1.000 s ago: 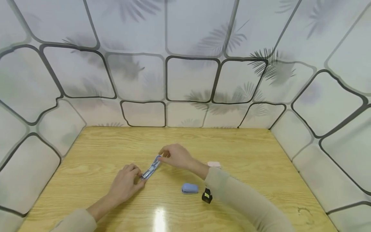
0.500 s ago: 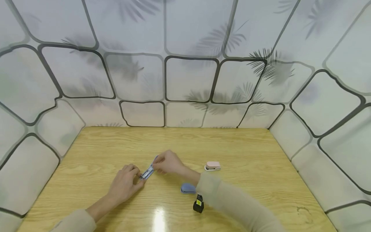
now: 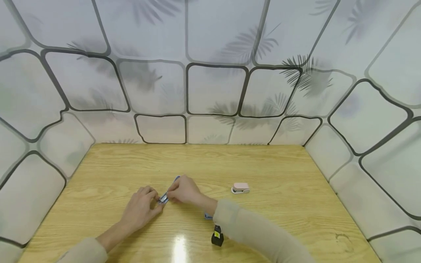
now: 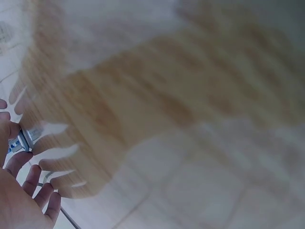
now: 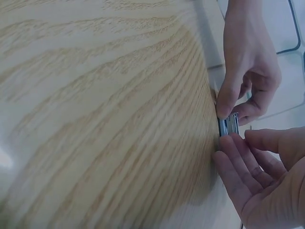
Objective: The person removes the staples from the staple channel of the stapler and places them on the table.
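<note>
An opened-out stapler (image 3: 163, 198), blue with a metal channel, lies slantwise on the wooden table in the head view. My left hand (image 3: 139, 204) holds its near end between thumb and fingers. Over its middle, my right hand (image 3: 185, 190) pinches it, hiding much of its length. The right wrist view shows the metal channel (image 5: 232, 125) between both hands, with the right thumb and fingertips at its lower end. Whether a staple strip lies in the channel cannot be made out. At the left wrist view's edge, the stapler (image 4: 25, 140) shows beside the left fingers.
A pink and white mini stapler (image 3: 241, 188) sits to the right on the table (image 3: 279, 171). A blue stapler (image 3: 208, 216) is mostly hidden beneath the right forearm. The black wrist camera (image 3: 217, 235) hangs by the right sleeve. Patterned cloth walls (image 3: 213, 91) enclose the back and sides.
My right hand has slid from the stapler's far end down along it toward my left hand. The right forearm now covers more of the blue stapler and no longer the pink one. My left hand has stayed put.
</note>
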Available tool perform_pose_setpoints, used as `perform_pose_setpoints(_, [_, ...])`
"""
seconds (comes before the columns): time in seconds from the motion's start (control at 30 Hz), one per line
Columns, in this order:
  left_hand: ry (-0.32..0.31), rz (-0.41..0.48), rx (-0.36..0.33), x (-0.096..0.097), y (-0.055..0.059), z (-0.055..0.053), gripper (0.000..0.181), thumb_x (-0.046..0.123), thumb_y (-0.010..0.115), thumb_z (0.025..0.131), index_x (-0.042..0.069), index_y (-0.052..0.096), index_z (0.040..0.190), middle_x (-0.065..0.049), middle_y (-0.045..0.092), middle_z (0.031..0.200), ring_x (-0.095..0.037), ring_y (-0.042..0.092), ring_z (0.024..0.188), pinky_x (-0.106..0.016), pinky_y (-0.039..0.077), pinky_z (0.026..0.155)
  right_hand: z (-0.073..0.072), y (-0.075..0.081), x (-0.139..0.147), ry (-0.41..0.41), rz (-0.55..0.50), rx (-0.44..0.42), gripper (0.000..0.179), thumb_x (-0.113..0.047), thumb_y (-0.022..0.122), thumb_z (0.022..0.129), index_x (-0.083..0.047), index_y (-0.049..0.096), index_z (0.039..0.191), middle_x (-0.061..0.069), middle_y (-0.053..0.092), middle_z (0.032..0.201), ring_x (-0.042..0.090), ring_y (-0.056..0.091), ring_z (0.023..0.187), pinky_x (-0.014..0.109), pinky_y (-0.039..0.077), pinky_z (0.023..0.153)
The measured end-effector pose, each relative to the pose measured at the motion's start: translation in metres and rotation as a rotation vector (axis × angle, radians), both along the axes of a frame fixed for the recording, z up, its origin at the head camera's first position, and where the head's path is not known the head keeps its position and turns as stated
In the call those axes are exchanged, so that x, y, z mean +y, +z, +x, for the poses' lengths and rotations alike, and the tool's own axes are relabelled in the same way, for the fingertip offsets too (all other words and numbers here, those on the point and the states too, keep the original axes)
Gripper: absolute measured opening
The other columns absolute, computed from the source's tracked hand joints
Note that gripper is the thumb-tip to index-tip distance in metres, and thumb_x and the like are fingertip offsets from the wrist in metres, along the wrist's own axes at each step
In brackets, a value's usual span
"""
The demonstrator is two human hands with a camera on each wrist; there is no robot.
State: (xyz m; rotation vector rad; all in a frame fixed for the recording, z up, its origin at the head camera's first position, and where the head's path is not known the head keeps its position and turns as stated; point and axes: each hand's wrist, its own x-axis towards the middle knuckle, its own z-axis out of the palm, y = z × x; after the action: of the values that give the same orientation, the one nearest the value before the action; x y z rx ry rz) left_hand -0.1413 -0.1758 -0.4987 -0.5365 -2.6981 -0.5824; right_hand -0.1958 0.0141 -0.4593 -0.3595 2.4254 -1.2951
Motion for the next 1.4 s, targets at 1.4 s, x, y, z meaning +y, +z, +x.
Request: perform_pose_setpoints(1.4, [0.004,0.008,-0.033,-0.001,0.001,-0.001,0.019,0.02,0.09,0.079,0.015,0.072,0.082,-0.002,0.07,0.096,-0.019,0.064,0.09,-0.036,0.053,0.075,0.002,0.006,0.002,-0.074,-0.131,-0.141,0.01,-0.007,0.076,0.094,0.002,0.08,0.093,0.011,0.08,0.079,0.024,0.08,0.07,0.026,0.063,0.062])
